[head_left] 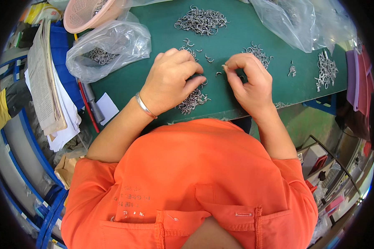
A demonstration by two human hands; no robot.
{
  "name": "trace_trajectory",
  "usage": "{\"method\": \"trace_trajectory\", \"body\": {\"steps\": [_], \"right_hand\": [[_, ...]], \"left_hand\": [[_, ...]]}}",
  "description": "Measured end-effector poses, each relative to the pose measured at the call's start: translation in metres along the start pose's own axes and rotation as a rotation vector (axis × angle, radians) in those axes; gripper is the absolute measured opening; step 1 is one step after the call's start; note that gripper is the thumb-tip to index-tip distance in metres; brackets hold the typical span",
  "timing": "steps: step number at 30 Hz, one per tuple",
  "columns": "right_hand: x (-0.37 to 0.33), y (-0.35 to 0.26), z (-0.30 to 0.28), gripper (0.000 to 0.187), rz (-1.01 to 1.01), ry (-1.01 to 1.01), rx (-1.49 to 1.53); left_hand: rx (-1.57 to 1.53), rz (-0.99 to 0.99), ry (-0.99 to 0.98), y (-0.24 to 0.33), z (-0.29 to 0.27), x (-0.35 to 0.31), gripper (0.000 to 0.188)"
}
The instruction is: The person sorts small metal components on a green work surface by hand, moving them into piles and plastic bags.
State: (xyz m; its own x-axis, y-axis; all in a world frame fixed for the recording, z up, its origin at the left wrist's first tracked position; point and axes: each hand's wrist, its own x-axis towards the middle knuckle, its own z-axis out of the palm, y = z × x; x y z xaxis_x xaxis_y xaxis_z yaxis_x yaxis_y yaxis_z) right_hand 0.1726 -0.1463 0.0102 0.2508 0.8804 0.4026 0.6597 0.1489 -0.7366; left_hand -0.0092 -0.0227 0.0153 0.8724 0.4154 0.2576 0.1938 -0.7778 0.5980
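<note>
Over the near middle of the green table, my left hand (170, 79) hangs palm down, fingers bent and thumb tip a little apart from the index finger. No held thing shows in it. Below its thumb lies a pile of small curved metal pieces (192, 102), and a smaller group (188, 49) lies just beyond its fingers. My right hand (251, 79) is closed in a pinch, thumb against index finger; whatever is between the tips is too small to make out. One loose curved metal piece (218, 74) lies between the hands. Another pile (259, 54) sits partly behind my right hand.
A large heap of metal pieces (201, 20) lies farther back on the green table (166, 25). Clear plastic bags (131, 37) and a pink basket (77, 16) stand at left. Small metal parts (327, 70) lie right. Papers (45, 79) and a red pen (88, 106) flank my left arm.
</note>
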Motion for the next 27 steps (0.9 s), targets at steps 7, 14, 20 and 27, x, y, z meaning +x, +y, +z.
{"method": "trace_trajectory", "body": {"steps": [7, 14, 20, 27], "right_hand": [[-0.027, -0.003, -0.005, 0.019, -0.1, -0.18, -0.145], [-0.016, -0.008, 0.003, 0.018, -0.126, -0.13, -0.067], [-0.006, -0.01, 0.028, 0.012, -0.185, -0.144, -0.16], [-0.005, -0.008, 0.022, 0.013, -0.177, -0.215, -0.167]], "left_hand": [[0.064, 0.019, -0.001, 0.004, 0.008, -0.001, 0.013], [-0.014, -0.044, 0.106, -0.001, 0.003, -0.002, 0.012], [-0.043, -0.07, 0.126, -0.001, -0.004, -0.005, 0.014], [0.117, -0.038, 0.032, -0.001, 0.006, -0.011, 0.018]]}}
